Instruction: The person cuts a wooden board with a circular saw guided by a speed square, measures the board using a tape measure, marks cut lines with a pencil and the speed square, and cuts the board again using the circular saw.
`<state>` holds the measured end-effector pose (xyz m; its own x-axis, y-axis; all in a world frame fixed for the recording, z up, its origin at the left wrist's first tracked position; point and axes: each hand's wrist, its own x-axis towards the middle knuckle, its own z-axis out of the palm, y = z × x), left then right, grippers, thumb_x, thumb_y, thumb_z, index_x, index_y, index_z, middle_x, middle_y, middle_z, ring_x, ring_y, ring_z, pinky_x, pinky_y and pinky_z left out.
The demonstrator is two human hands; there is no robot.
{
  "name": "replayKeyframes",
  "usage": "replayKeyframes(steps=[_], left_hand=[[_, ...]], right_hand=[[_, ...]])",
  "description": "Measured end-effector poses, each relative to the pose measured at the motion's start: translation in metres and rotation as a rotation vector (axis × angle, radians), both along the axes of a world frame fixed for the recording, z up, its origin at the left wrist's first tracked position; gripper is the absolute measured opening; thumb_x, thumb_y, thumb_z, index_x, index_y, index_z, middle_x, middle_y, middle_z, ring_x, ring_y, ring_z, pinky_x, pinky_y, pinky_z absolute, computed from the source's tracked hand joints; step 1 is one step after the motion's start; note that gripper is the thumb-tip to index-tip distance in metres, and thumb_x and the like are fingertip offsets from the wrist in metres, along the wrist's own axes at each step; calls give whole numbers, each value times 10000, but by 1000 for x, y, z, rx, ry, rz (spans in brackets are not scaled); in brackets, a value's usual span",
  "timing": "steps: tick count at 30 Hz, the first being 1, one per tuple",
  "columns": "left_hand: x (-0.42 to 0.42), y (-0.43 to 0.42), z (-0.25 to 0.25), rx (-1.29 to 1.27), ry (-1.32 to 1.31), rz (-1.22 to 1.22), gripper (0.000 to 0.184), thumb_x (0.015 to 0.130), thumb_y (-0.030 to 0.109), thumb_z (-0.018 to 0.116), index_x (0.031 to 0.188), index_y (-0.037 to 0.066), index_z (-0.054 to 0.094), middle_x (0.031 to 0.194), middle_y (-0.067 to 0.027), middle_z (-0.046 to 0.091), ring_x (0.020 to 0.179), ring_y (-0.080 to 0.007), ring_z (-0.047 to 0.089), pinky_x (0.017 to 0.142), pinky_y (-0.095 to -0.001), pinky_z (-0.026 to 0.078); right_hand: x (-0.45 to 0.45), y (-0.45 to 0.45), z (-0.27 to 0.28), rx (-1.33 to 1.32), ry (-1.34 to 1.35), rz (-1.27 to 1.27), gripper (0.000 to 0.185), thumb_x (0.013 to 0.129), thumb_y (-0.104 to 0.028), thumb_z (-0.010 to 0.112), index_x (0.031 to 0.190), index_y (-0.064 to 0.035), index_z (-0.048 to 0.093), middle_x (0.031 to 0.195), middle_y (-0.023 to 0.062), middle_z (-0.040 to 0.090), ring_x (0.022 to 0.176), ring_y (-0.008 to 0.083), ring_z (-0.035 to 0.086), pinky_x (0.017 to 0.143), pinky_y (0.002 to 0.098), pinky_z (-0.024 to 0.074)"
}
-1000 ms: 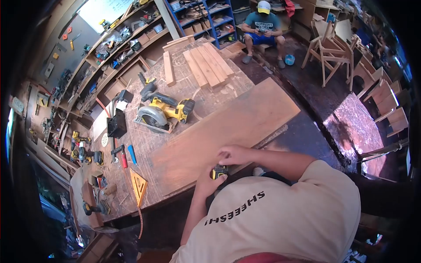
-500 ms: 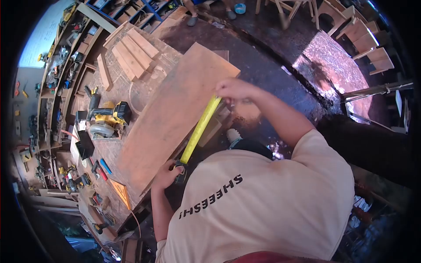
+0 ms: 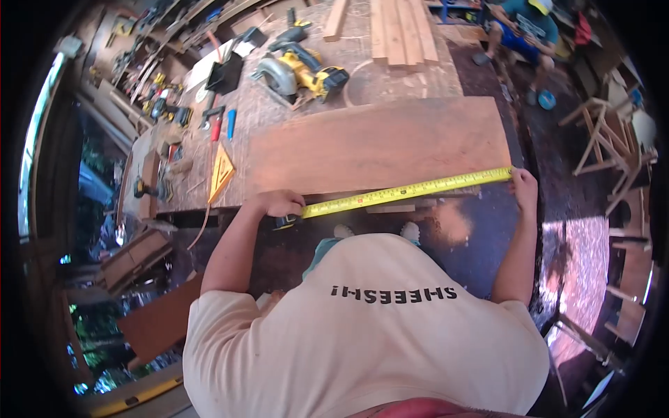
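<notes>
The wide wooden board (image 3: 376, 143) lay flat on the table (image 3: 376, 87), its near edge towards the person. The left hand (image 3: 280, 203) was at the board's near-left corner, its grip closed over the tape measure case (image 3: 286, 222). The right hand (image 3: 524, 187) was at the near-right corner, its grip pinching the end of the yellow blade (image 3: 411, 190). The blade ran along the near edge (whether it touched throughout could not be told). Beyond the board were the circular saw (image 3: 296, 75) and timber strips (image 3: 401, 35); left of it lay a speed square (image 3: 221, 171). Judged risks: a loosened right pinch could let the blade snap back; slant or sag could falsify a reading.
</notes>
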<state>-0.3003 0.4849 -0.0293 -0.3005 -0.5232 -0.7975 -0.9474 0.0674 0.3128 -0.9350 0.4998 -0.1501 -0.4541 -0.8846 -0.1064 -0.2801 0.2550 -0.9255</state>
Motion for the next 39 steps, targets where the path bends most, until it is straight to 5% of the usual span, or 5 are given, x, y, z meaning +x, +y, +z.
replayKeyframes(steps=[18,24,27,34,39], left_hand=[[214,-78,-28,-72,114,-100,424,873,431,614,1157,127,696,1076,-107,709,1005,-245,654,870,-376,494],[241,-88,-45,-121,233,-211,412,919,456,603,1159,132,690,1022,-86,714,938,-255,650,838,-385,493],[245,-79,-37,-150,307,-203,384,903,441,621,1103,124,702,965,-81,714,900,-254,654,806,-393,496],[280,-83,-65,22,375,-172,258,816,319,695,951,99,710,815,-44,687,740,-173,623,654,-353,481],[272,-92,-82,30,394,-270,296,809,236,662,1072,107,706,938,-86,712,877,-211,652,768,-370,497]], right_hand=[[-5,4,-26,102,139,-313,217,979,-253,577,954,-42,621,767,28,612,588,84,563,465,207,457],[-5,-6,-51,52,500,-272,464,901,-205,631,1304,14,557,1276,234,592,1138,347,601,977,395,476],[82,-11,-9,196,879,-367,535,881,-201,627,1349,34,519,1311,288,564,1181,413,576,991,430,466],[118,-25,-34,140,898,-134,490,885,-191,537,1318,37,544,1193,314,614,1124,438,590,970,455,462],[163,-15,-11,258,932,-207,449,918,-239,514,1262,47,552,1269,353,514,1162,489,513,988,491,433]])
